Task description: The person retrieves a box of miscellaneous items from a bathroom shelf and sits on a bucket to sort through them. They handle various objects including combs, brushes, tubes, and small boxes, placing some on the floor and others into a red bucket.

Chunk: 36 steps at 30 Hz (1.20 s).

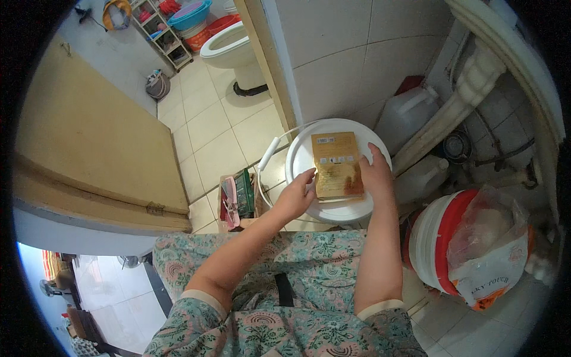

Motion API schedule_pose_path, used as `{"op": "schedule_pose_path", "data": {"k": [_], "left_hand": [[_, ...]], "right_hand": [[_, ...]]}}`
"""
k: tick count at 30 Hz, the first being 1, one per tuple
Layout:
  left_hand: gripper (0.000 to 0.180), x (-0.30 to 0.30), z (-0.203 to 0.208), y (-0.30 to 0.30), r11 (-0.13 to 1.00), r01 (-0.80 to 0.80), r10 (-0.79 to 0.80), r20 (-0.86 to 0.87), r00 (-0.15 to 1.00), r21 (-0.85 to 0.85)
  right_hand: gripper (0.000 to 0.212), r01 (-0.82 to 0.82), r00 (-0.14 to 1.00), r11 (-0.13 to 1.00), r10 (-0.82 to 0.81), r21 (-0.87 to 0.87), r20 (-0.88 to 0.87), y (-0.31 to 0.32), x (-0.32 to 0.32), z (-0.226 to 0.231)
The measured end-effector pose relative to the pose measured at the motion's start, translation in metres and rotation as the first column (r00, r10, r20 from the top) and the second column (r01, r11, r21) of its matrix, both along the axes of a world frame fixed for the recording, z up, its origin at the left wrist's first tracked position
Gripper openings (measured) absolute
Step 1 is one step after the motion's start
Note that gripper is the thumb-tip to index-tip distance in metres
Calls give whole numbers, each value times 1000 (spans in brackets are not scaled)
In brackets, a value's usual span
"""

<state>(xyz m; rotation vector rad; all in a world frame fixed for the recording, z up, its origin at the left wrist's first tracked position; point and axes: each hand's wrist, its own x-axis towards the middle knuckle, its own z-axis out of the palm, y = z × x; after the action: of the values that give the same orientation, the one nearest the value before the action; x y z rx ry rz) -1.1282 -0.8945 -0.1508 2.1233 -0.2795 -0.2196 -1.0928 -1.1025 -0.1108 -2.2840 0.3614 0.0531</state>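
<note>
A flat gold rectangular package (338,175) with small printed panels lies on the round white lid (303,157) of a bucket in front of me. At its left edge is my left hand (295,195), fingers slightly bent and apart, the fingertips at or very near the edge. Along the right edge, my right hand (377,171) has its fingers stretched out and its thumb beside the package. Neither hand is closed around it. A brown reflection or stain shows on the package's lower right.
Left of the bucket stand its white handle (269,154) and a box (225,205) holding pink scissors (232,196) and a green packet. To the right are a red-and-white bucket (437,238) with plastic bags, a translucent jug (404,116) and a pipe (437,131). A toilet (229,50) stands beyond the doorway.
</note>
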Motion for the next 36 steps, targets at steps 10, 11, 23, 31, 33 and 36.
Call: {"op": "schedule_pose_path", "data": {"k": [10, 11, 23, 31, 33, 36], "left_hand": [[51, 1, -17, -18, 999, -37, 37, -59, 998, -9], [50, 0, -13, -18, 998, -52, 49, -80, 996, -33], [42, -1, -25, -4, 994, 107, -110, 137, 984, 27], [54, 34, -3, 46, 910, -211, -73, 639, 766, 356], [57, 43, -8, 67, 849, -340, 0, 642, 767, 405], [58, 59, -39, 87, 906, -307, 202, 338, 919, 292]], "right_hand": [[46, -54, 986, 995, 39, -89, -164, 1, 1, -5], [46, -44, 988, 995, 30, -90, -152, -1, 1, -2], [51, -67, 989, 996, 59, -52, -136, -2, -1, -12], [52, -54, 995, 984, 39, -173, -91, 14, 2, -37], [53, -45, 991, 978, 18, -203, -135, 20, 4, -30], [52, -68, 989, 969, 34, -236, -147, 20, 12, -35]]}}
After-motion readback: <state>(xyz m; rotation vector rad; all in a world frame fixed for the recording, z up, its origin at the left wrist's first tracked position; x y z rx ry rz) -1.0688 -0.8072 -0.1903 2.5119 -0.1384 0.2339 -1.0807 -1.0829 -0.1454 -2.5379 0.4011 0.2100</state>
